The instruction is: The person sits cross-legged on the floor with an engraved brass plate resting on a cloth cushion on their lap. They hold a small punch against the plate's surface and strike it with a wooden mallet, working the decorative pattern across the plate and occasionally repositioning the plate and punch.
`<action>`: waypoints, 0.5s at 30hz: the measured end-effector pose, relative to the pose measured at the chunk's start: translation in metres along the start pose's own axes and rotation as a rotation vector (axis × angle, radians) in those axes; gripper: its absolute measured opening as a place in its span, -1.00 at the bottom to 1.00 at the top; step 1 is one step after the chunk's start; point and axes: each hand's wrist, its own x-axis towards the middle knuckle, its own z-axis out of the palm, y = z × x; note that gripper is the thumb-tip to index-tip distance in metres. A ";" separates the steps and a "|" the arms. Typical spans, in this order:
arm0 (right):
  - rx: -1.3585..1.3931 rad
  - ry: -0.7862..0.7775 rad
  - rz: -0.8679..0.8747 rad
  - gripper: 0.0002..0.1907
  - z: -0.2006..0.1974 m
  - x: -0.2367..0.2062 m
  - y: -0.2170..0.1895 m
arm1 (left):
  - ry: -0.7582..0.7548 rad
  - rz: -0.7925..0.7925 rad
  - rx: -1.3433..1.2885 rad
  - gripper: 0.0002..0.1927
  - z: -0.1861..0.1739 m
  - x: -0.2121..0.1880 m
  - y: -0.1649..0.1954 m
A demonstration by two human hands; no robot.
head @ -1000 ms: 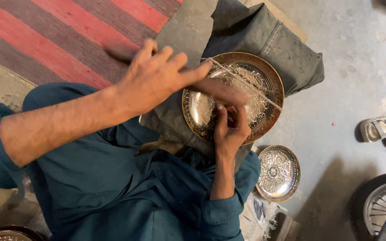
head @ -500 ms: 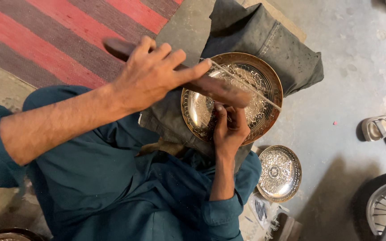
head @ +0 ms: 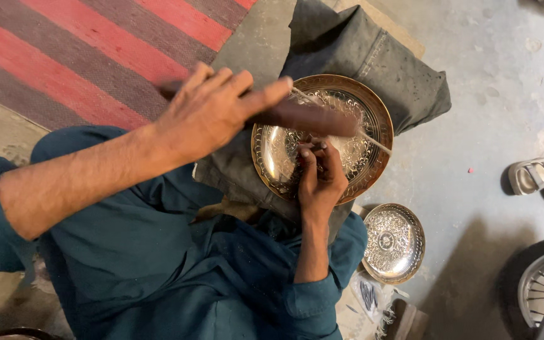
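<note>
Soft, even daylight; glare on engraved brass plate (head: 322, 135); motion blur on wooden mallet (head: 303, 118); dark shadow beside wheel (head: 539, 286); mild wide-angle stretch at edges.

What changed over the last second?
The left hand, gripping the dark wooden mallet, shifted slightly right over the engraved round brass plate. The right hand stayed on the plate, pinching a small tool; the plate and the small silver dish did not move.
</note>
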 end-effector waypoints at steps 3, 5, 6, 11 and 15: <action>-0.236 0.002 0.061 -0.88 -0.001 0.001 -0.003 | 0.008 -0.021 -0.063 -0.44 0.002 0.002 -0.001; -0.071 -0.007 0.008 -0.80 0.000 0.001 -0.004 | -0.015 -0.020 -0.067 -0.43 0.002 0.002 -0.001; 0.009 -0.016 -0.020 -0.76 0.000 0.001 -0.005 | -0.035 -0.010 0.005 -0.43 0.001 0.002 -0.001; -0.015 0.032 -0.003 -0.78 0.001 0.002 -0.004 | -0.105 -0.060 -0.034 -0.30 -0.004 0.002 0.000; 0.055 0.050 -0.008 -0.74 0.003 0.002 -0.001 | -0.142 -0.189 -0.405 -0.24 -0.010 0.005 0.006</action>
